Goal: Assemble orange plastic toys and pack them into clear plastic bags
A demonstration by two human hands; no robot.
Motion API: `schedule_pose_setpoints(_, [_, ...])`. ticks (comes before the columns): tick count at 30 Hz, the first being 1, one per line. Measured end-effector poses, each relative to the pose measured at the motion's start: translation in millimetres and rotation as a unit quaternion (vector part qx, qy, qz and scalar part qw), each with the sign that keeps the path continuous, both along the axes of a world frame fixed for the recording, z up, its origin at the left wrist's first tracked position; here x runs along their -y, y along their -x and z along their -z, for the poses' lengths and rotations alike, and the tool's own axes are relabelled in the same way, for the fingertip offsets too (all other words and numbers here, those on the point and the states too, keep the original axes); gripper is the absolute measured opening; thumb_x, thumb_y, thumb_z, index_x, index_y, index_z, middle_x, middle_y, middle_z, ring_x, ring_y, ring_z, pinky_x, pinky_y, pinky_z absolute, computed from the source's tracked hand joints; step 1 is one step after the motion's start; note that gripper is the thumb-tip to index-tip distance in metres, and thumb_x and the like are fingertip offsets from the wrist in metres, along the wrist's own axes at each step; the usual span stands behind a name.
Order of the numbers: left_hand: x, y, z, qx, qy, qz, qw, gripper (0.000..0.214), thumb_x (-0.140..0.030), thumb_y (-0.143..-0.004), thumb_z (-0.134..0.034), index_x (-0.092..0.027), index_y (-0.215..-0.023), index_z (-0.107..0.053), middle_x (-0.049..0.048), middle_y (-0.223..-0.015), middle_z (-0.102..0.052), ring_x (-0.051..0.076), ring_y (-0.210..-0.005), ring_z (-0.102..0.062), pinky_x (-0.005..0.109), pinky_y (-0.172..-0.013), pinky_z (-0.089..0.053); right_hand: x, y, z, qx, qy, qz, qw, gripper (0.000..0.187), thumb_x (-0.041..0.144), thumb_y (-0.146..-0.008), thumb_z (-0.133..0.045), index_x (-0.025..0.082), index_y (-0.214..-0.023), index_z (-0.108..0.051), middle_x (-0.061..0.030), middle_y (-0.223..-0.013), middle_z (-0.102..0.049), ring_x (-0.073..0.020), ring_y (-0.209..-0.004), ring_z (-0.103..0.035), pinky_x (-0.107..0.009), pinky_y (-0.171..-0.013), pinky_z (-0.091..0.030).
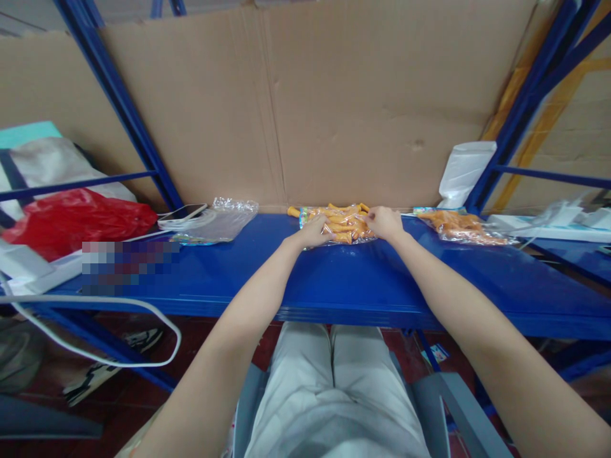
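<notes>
A clear plastic bag of orange pieces [341, 224] lies on the blue shelf against the cardboard panel. The pieces are long and knobbly; their exact kind is not clear. One orange end sticks out at the left, beside a bit of colourful printed card. My left hand [312, 233] grips the bag's left part, thumb and fingers on the plastic. At the right end, my right hand [386, 222] has its fingers curled and pinched on the bag and a piece near its upper corner. Some of the fingertips are hidden.
A second bag of orange pieces [456, 226] lies right, before a white pouch [466, 172]. Flat clear bags [231, 219], a phone [191, 211] with white cable and a red plastic bag [83, 219] lie left. Blue posts [121, 108] frame the shelf [353, 280]. Another person's shoe [90, 378] shows below.
</notes>
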State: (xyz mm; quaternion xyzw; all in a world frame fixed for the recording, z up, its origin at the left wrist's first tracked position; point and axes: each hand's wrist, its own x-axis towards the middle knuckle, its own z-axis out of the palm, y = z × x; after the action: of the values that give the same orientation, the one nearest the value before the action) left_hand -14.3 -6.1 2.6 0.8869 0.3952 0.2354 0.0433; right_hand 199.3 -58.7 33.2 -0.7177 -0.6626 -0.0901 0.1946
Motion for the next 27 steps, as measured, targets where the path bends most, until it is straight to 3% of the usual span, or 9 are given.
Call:
schedule_pose_setpoints(6, [-3, 0, 1.2, 0.004, 0.001, 0.022, 1.000, 0.038, -0.037, -0.075, -0.064, -0.017, -0.106, -0.057, 0.0119, -0.118, -0.061, 0.029, -0.112, -0.056, 0.044, -0.098, -0.042, -12, -8, 6.3, -0.117, -0.002, 0.063, 0.991, 0.028, 0.024, -0.082, -0.049, 0.016, -0.095, -0.073, -0.0134, -0.099, -0.073, -0.0255, -0.095, -0.067, -0.029, -0.072, -0.047])
schedule_pose_setpoints(11, [1, -2, -0.1, 0.008, 0.008, 0.029, 1.000, 0.038, -0.036, -0.076, -0.064, -0.016, -0.108, -0.056, 0.0136, -0.122, -0.059, 0.029, -0.115, -0.055, 0.043, -0.099, -0.042, -15, -15, 6.6, -0.152, 0.020, 0.078, 0.985, 0.029, 0.021, -0.079, -0.049, 0.013, -0.092, -0.074, -0.0141, -0.089, -0.073, -0.0242, -0.086, -0.068, -0.026, -0.065, -0.045])
schedule_pose_setpoints(16, [6, -2, -3.6, 0.012, 0.021, 0.029, 0.999, 0.036, -0.036, -0.075, -0.066, -0.015, -0.103, -0.058, 0.0144, -0.117, -0.061, 0.029, -0.110, -0.057, 0.041, -0.095, -0.044, -12, -16, 5.5, -0.113, 0.018, 0.072, 0.991, 0.029, 0.025, -0.080, -0.051, 0.015, -0.099, -0.071, -0.0153, -0.103, -0.072, -0.0277, -0.101, -0.065, -0.032, -0.077, -0.047])
schedule_pose_setpoints(22, [4, 3, -4.6, 0.017, 0.036, 0.049, 0.998, 0.042, -0.042, -0.072, -0.068, -0.016, -0.104, -0.059, 0.0126, -0.115, -0.063, 0.028, -0.106, -0.059, 0.039, -0.092, -0.045, -4, -9, 2.8, -0.050, -0.013, 0.004, 0.999, 0.033, 0.037, -0.083, -0.051, 0.019, -0.106, -0.066, -0.0120, -0.118, -0.067, -0.0297, -0.111, -0.060, -0.045, -0.096, -0.039])
schedule_pose_setpoints(27, [2, 5, -4.4, 0.023, 0.051, 0.047, 0.997, 0.044, -0.042, -0.072, -0.068, -0.016, -0.106, -0.060, 0.0125, -0.118, -0.063, 0.029, -0.111, -0.057, 0.041, -0.096, -0.043, -1, -1, 3.5, -0.004, 0.001, -0.012, 1.000, 0.032, 0.037, -0.088, -0.047, 0.017, -0.103, -0.067, -0.0139, -0.115, -0.068, -0.0301, -0.109, -0.061, -0.047, -0.097, -0.038])
